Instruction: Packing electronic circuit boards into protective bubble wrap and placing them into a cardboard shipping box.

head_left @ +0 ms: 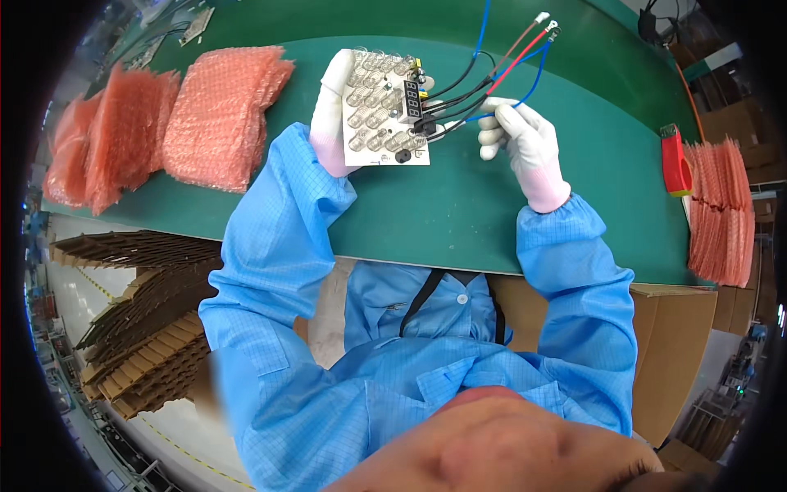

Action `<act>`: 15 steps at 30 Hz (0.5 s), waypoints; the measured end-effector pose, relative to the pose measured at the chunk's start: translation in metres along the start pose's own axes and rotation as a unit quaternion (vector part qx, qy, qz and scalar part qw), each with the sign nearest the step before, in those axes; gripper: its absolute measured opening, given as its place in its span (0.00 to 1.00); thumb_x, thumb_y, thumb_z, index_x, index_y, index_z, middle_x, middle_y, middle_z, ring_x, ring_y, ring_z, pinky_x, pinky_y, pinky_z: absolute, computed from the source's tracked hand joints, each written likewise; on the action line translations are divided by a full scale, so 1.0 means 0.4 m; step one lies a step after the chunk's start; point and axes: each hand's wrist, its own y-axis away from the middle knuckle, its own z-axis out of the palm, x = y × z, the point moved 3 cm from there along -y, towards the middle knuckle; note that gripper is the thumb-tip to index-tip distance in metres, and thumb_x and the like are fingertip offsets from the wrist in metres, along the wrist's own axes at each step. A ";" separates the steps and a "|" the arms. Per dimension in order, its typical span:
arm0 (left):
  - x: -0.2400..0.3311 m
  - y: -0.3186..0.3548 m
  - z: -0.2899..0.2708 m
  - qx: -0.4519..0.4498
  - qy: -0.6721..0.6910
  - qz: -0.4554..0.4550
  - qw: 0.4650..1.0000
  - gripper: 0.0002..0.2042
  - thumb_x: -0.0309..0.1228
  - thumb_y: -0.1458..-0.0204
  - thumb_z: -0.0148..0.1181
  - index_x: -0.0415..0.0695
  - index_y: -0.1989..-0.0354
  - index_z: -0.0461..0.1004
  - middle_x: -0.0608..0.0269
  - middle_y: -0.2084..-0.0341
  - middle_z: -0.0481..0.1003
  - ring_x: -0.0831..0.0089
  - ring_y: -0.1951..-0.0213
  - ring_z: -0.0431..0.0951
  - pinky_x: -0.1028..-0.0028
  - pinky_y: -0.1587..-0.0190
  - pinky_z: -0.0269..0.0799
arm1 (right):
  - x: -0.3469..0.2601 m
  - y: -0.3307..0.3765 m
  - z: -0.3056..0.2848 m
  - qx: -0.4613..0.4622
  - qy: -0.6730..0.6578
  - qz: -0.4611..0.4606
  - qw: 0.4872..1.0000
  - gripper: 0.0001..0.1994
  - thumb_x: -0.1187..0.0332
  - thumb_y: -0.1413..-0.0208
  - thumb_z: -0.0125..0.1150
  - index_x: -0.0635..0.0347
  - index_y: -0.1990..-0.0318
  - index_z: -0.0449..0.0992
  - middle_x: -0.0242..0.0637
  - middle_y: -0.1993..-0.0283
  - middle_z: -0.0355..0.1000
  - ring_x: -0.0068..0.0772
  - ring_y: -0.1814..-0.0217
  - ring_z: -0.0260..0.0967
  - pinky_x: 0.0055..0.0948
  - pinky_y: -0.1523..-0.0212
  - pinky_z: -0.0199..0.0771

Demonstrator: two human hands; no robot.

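My gloved left hand (329, 115) grips a white circuit board (387, 148) by its left edge, with the fingers behind it. The board faces me and carries several clear round parts, a black digit display (411, 100) and small components at its right side. Black, red and blue wires (502, 78) run from the board toward the upper right, some ending in metal ring terminals. My gloved right hand (529, 143) is closed with thumb and forefinger on a blue wire (478, 117) beside the board.
Stacks of pink bubble-wrap bags (217, 115) lie on the green table (410, 217) at the left. More pink bags (721, 209) and a red-and-yellow tool (675, 160) are at the right edge. Cardboard dividers (147, 328) are piled below left; a cardboard box (668, 353) stands below right.
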 end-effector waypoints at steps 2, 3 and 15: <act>-0.024 -0.012 -0.010 0.009 0.007 0.007 1.000 0.30 0.54 0.44 0.39 0.38 0.47 0.61 0.45 0.54 0.68 0.54 0.53 0.71 0.52 0.52 0.70 | 0.023 0.000 -0.015 -0.004 -0.017 0.014 1.000 0.15 0.66 0.42 0.49 0.72 0.57 0.69 0.40 0.69 0.70 0.27 0.75 0.68 0.24 0.74 0.71; -0.036 -0.017 -0.012 0.013 0.019 -0.008 1.000 0.30 0.54 0.45 0.39 0.38 0.46 0.61 0.44 0.53 0.68 0.54 0.53 0.71 0.52 0.52 0.70 | 0.037 0.001 -0.020 -0.026 -0.049 0.041 0.998 0.15 0.66 0.42 0.50 0.72 0.56 0.68 0.41 0.69 0.70 0.28 0.75 0.69 0.25 0.73 0.72; -0.052 0.006 -0.039 0.014 -0.036 -0.013 0.999 0.34 0.55 0.47 0.42 0.36 0.42 0.55 0.41 0.51 0.66 0.53 0.53 0.72 0.58 0.52 0.71 | 0.070 0.001 -0.033 -0.044 -0.080 0.116 0.989 0.17 0.65 0.43 0.50 0.74 0.55 0.66 0.45 0.73 0.71 0.34 0.77 0.69 0.27 0.76 0.70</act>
